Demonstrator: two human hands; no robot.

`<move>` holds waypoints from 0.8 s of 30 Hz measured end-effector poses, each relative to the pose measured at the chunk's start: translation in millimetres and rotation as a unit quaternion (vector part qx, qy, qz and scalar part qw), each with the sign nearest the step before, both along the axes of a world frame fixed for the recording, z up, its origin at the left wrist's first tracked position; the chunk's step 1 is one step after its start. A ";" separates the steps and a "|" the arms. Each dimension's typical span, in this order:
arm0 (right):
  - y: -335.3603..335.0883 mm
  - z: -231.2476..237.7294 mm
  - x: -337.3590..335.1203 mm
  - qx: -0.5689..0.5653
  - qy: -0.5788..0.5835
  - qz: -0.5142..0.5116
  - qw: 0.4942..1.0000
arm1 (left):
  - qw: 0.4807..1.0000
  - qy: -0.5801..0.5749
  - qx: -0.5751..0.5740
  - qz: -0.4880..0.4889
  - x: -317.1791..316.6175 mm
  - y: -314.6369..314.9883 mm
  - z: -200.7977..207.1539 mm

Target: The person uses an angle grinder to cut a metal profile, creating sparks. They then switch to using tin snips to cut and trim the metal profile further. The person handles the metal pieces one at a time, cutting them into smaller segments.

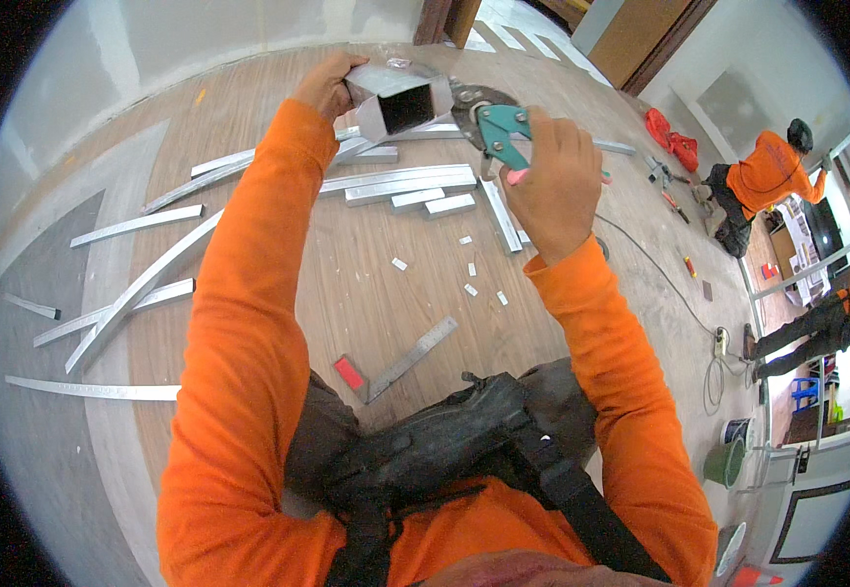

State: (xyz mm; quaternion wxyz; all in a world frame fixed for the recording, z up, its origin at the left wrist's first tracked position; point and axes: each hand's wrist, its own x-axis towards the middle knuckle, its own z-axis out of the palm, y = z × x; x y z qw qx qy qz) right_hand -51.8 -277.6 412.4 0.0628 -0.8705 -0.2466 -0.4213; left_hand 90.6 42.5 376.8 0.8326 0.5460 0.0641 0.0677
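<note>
Out in front of me, my left hand (325,86) grips a short, box-shaped piece of thin silvery metal channel (371,115) by its left side. Its open end faces me and looks dark inside. Closed round a pair of tin snips (505,137) with teal jaws and pinkish handles is my right hand (554,186). The snips' head sits right by the channel's right edge; whether the blades bite into the metal I cannot tell. Below on the wood-look floor lie several cut metal studs (410,182) and a try square (413,358) with a red stock.
Long metal profiles (141,284) lie crossed on the left. Small offcuts (471,290) dot the floor. Right of me are a cable (660,279), hand tools (674,203), a red bag (671,140), a green bucket (724,464) and two people in orange, one crouching (765,174).
</note>
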 end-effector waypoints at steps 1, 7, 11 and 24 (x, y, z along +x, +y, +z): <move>-0.6 -3.2 4.9 -0.012 0.028 0.001 1.000 | 1.000 0.022 0.003 -0.010 -0.9 -1.8 5.1; -17.1 -5.6 0.0 0.162 0.402 0.221 0.874 | 0.998 -0.050 0.017 -0.046 -44.4 -25.4 23.1; -11.7 -0.6 -4.7 0.131 0.459 0.290 0.829 | 0.984 -0.080 0.147 -0.065 -30.6 -9.0 13.7; -17.7 -3.0 -4.4 0.088 0.447 0.311 0.834 | 0.972 -0.100 0.190 -0.094 -42.1 -23.3 -0.9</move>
